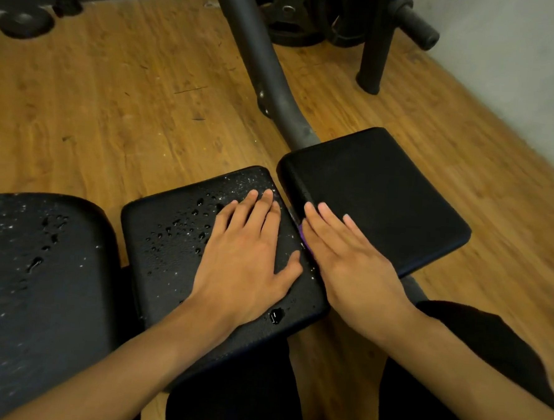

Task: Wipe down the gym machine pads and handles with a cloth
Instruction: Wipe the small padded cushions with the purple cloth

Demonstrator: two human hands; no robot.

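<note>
Three black pads sit in a row in the head view. The middle pad (176, 249) is beaded with water drops, and my left hand (250, 260) lies flat on it with fingers straight. The left pad (35, 276) is wet too. The right pad (387, 190) looks dry. My right hand (347, 262) lies flat along the right pad's near-left edge, fingers straight. A sliver of purple cloth (302, 235) shows in the gap between the pads, under my right hand; most of it is hidden.
A dark metal frame tube (262, 62) runs from the pads up to the top of the view. Weight plates (290, 19) and a rack leg (374, 60) stand on the wooden floor (113, 102) behind. A grey wall (520, 78) rises at right.
</note>
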